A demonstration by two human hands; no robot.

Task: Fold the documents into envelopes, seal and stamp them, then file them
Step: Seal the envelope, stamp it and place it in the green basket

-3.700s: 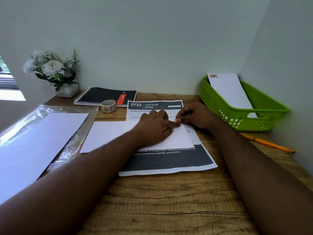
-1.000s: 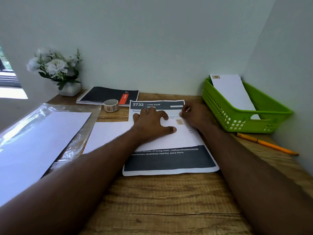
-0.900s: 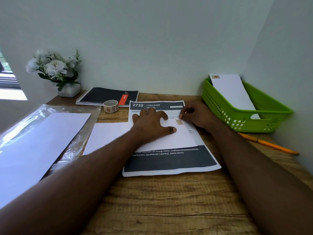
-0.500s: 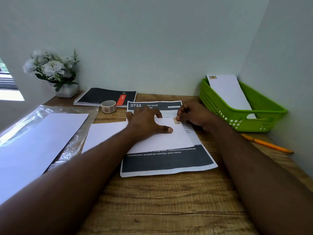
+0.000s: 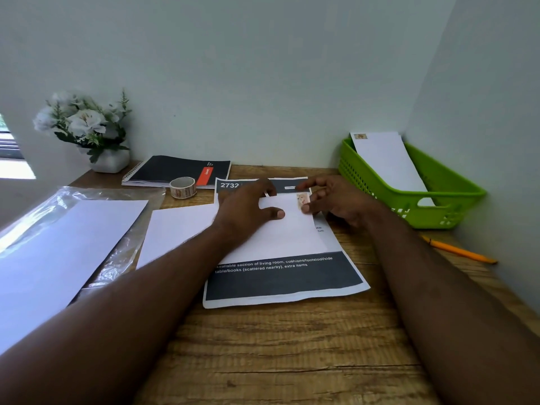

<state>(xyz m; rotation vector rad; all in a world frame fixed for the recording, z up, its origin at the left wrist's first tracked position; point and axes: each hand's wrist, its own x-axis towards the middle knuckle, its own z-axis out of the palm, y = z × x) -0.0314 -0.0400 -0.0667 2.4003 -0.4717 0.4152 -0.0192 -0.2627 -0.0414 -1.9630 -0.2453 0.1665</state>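
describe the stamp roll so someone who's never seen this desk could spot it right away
Start at the white flower pot in the desk's back left corner, then move right to the black spiral notebook. The stamp roll stands against its front edge: the only small ring, printed with brownish stamps.

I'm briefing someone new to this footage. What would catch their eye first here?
Both hands meet mid-desk on a white envelope: the left hand presses it flat while the right hand is open beside the stamp at its corner. The bright green basket at right holds another stamped envelope, and white flowers stand far left.
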